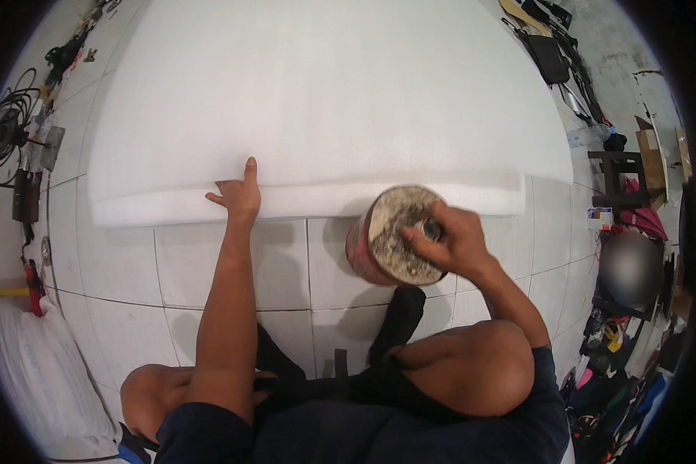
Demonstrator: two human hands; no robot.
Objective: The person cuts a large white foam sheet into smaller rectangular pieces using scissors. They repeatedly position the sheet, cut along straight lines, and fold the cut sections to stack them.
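Observation:
A large white sheet of soft, foam-like material (pixel 317 100) lies over the floor before me, its near edge turned over into a thick fold (pixel 309 201). My left hand (pixel 241 199) rests on that fold with fingers apart, one pointing away from me, holding nothing. At the fold's right part, my right hand (pixel 452 241) grips a reddish drum-shaped container (pixel 394 240) at the middle of its round top. That top is beige with dark, crusty stains. The container is tilted, and the hand hides part of its top; its contents cannot be seen.
White floor tiles (pixel 232 263) show between my feet and the fold. Coiled black cable (pixel 11 124) and a white sack (pixel 42 387) line the left wall. On the right stand a dark stool (pixel 619 182), a cardboard box (pixel 651 158) and piled clutter (pixel 611 363).

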